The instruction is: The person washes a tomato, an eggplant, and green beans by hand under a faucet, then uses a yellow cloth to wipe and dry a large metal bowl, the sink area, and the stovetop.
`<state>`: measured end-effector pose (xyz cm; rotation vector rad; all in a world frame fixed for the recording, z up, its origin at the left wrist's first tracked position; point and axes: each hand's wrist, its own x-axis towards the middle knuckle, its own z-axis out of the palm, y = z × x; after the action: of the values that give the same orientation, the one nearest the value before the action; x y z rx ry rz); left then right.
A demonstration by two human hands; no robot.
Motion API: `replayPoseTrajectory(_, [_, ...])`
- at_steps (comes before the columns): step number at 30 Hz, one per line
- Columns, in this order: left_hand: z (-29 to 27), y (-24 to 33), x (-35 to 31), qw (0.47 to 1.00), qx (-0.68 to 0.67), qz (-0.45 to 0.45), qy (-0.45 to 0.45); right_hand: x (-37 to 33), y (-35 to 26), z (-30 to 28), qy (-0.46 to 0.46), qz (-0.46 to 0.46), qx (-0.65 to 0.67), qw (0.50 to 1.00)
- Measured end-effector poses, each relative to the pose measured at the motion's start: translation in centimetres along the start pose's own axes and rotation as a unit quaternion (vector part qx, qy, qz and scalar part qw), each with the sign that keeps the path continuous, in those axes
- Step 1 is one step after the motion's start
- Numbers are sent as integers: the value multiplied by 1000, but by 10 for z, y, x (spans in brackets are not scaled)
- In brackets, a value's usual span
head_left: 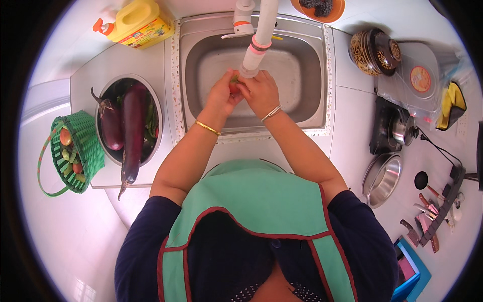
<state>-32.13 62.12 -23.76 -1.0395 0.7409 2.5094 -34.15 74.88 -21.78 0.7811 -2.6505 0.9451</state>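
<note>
Over the steel sink (312, 75), a red tomato (233, 87) with a green stem end is held in both hands. My left hand (220, 95) is closed around its left side and underside. My right hand (262, 94) meets it from the right, thumb and fingertips at the stem end. Just above the hands hangs the white faucet spout (253, 56) with a pink ring, hiding part of the fingertips. Whether water is running cannot be made out.
Left of the sink, a steel bowl (160, 132) holds two eggplants (134, 121) and green peppers. Beyond it hangs a green basket (93, 146) of vegetables. A yellow detergent jug (141, 25) stands back left. At right are a small pot (402, 132), steel basins (385, 181) and a knife rack (443, 206).
</note>
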Motion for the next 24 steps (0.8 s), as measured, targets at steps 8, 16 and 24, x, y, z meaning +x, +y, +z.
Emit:
replayPoseTrajectory(8, [4,-13,1,982,131,109,83,9,1,-3,-89,6,-50,995])
replayPoseTrajectory(16, [-9,5,8,997,-2,73,31,-9,-6,-5,-142,92,41,985])
replayPoseTrajectory(24, [7,-7,-16,731,542,413,-49,4,18,-12,-109,487,649,574])
